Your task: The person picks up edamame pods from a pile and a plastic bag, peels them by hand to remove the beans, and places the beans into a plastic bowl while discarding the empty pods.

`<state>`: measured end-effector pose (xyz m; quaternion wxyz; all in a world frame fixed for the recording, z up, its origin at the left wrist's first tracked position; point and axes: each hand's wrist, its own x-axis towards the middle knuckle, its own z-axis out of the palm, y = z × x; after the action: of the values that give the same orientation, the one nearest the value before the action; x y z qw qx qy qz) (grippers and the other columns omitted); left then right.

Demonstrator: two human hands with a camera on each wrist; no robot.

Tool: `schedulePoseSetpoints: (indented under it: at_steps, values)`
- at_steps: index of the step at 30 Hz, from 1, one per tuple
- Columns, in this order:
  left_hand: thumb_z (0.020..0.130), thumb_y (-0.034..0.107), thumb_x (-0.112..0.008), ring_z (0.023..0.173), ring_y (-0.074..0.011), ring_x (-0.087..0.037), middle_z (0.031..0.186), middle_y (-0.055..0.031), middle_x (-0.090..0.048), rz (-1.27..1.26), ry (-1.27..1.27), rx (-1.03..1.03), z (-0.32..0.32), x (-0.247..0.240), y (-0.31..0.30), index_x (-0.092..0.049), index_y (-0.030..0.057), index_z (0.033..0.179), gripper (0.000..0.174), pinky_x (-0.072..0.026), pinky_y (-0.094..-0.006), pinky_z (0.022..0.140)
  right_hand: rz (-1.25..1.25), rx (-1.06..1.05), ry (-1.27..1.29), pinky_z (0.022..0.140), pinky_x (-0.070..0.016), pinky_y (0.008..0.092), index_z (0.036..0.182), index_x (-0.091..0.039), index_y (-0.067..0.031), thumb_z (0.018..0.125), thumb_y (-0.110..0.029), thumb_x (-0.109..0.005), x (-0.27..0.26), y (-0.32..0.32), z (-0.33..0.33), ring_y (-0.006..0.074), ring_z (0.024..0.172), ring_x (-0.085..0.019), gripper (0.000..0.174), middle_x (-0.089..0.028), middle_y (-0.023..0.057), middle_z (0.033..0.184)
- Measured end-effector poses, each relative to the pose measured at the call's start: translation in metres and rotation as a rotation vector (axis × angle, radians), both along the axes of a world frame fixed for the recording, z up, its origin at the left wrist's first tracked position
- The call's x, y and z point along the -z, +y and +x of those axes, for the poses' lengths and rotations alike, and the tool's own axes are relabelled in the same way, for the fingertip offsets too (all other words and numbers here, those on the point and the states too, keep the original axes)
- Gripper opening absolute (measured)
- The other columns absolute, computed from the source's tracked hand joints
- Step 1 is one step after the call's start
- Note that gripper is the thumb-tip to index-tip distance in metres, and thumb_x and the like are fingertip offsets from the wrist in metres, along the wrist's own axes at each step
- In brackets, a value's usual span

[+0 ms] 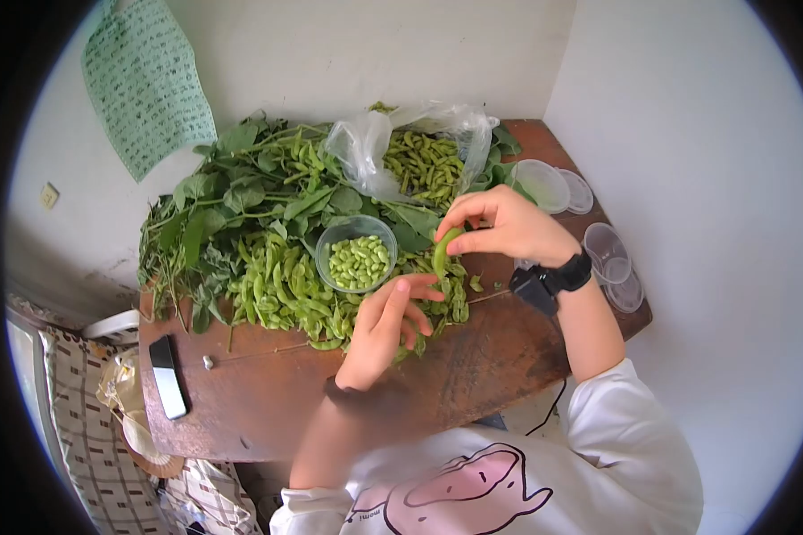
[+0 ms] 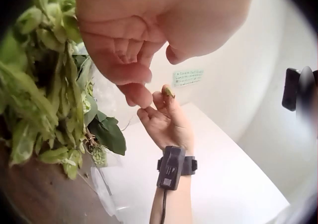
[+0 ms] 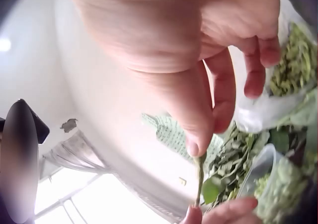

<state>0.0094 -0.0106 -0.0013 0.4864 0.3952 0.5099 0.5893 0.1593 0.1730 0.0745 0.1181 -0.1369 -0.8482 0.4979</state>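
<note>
We see the right hand pinching a curved green bean pod between thumb and fingers above the brown wooden table. The left hand, fingers apart, is just nearer; contact we cannot tell. Left of the pod stands a round clear plastic bowl containing pale-green shelled beans.

Green soybean pod, slender and slightly curved, pinched roughly upright between thumb and fingers of the right hand, its lower end close to the left hand. Before the onlooker, shelled pale-green beans lie in a clear round plastic tub; plump unshelled pods are heaped loosely along its left and near sides.
</note>
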Motion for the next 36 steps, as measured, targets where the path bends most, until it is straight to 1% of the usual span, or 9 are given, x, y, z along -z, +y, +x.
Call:
schedulePoseSetpoints:
  at_steps: [3, 5, 7, 11, 14, 19, 24, 29, 36]
  values:
    - [0.105, 0.034, -0.034, 0.063, -0.0111, -0.058, 0.101, -0.0136, -0.067, 0.011, -0.132, 0.103, 0.001, 0.000, -0.002, -0.056, -0.0026, 0.118, 0.045, -0.0432, -0.0205, 0.047, -0.117, -0.024, 0.054, 0.073, -0.0442, 0.0231, 0.097, -0.071, -0.0028, 0.083, -0.005, -0.072, 0.027, -0.016, -0.003, 0.0085, 0.083, -0.058, 0.015, -0.066, 0.0009, 0.093]
    - [0.105, 0.031, -0.040, 0.063, -0.0102, -0.058, 0.101, -0.0125, -0.067, 0.012, -0.139, 0.213, -0.001, 0.002, -0.002, -0.058, -0.0012, 0.111, 0.037, -0.0430, -0.0197, 0.047, -0.176, -0.035, -0.018, 0.076, -0.0464, 0.0232, 0.104, -0.069, -0.0017, 0.085, -0.005, -0.070, 0.034, -0.023, -0.002, 0.0081, 0.084, -0.059, 0.020, -0.066, 0.0011, 0.094]
    - [0.104, 0.028, -0.043, 0.062, -0.0095, -0.058, 0.099, -0.0117, -0.068, 0.026, -0.126, 0.191, 0.000, 0.005, -0.002, -0.058, -0.0005, 0.107, 0.033, -0.0429, -0.0196, 0.047, -0.586, -0.004, 0.159, 0.076, -0.0454, 0.0236, 0.113, -0.067, -0.0028, 0.087, -0.010, -0.069, 0.046, -0.033, -0.003, 0.0062, 0.086, -0.057, 0.027, -0.066, 0.0014, 0.093]
    - [0.102, 0.022, -0.050, 0.058, -0.0079, -0.057, 0.092, -0.0098, -0.069, 0.027, -0.019, 0.122, 0.002, 0.008, -0.001, -0.062, 0.0000, 0.101, 0.025, -0.0422, -0.0192, 0.045, -0.725, 0.034, 0.264, 0.079, -0.0490, 0.0247, 0.112, -0.065, 0.0002, 0.089, -0.008, -0.068, 0.067, -0.039, -0.002, 0.0081, 0.089, -0.061, 0.025, -0.067, 0.0041, 0.097]
    - [0.102, 0.025, -0.049, 0.057, -0.0072, -0.056, 0.087, -0.0089, -0.069, 0.016, 0.001, 0.097, 0.005, 0.006, 0.000, -0.063, -0.0015, 0.101, 0.030, -0.0417, -0.0190, 0.045, -0.833, 0.005, 0.250, 0.080, -0.0513, 0.0271, 0.112, -0.065, 0.0027, 0.088, -0.003, -0.067, 0.076, -0.037, -0.001, 0.0120, 0.091, -0.063, 0.024, -0.068, 0.0062, 0.101]
    - [0.102, 0.028, -0.049, 0.055, -0.0063, -0.054, 0.086, -0.0083, -0.069, -0.068, -0.151, 0.104, 0.006, 0.005, 0.000, -0.063, -0.0046, 0.105, 0.036, -0.0405, -0.0186, 0.044, -0.771, 0.048, 0.249, 0.078, -0.0511, 0.0266, 0.110, -0.065, 0.0028, 0.088, -0.004, -0.068, 0.082, -0.040, 0.002, 0.0116, 0.089, -0.063, 0.023, -0.068, 0.0058, 0.099]
    - [0.101, 0.026, -0.051, 0.052, -0.0054, -0.052, 0.082, -0.0076, -0.068, -0.092, -0.263, 0.108, 0.006, 0.012, 0.001, -0.064, -0.0023, 0.101, 0.031, -0.0369, -0.0181, 0.041, -0.893, -0.002, 0.282, 0.078, -0.0500, 0.0258, 0.109, -0.065, 0.0032, 0.087, -0.003, -0.068, 0.076, -0.045, 0.004, 0.0108, 0.086, -0.062, 0.023, -0.065, 0.0051, 0.098]
    - [0.100, 0.024, -0.055, 0.057, -0.0061, -0.053, 0.087, -0.0088, -0.068, -0.070, -0.291, 0.156, 0.001, 0.018, 0.001, -0.064, 0.0012, 0.101, 0.025, -0.0394, -0.0192, 0.044, -0.670, -0.007, 0.370, 0.074, -0.0512, 0.0255, 0.105, -0.067, 0.0036, 0.083, 0.002, -0.071, 0.078, -0.047, 0.003, 0.0131, 0.083, -0.063, 0.023, -0.062, 0.0074, 0.101]
    - [0.098, 0.022, -0.058, 0.057, -0.0045, -0.051, 0.083, -0.0071, -0.066, -0.031, -0.515, 0.272, 0.000, 0.022, -0.002, -0.062, 0.0036, 0.097, 0.019, -0.0365, -0.0172, 0.042, -0.706, -0.067, 0.372, 0.073, -0.0526, 0.0263, 0.106, -0.067, 0.0036, 0.083, 0.005, -0.070, 0.079, -0.049, 0.004, 0.0150, 0.084, -0.064, 0.023, -0.062, 0.0081, 0.099]
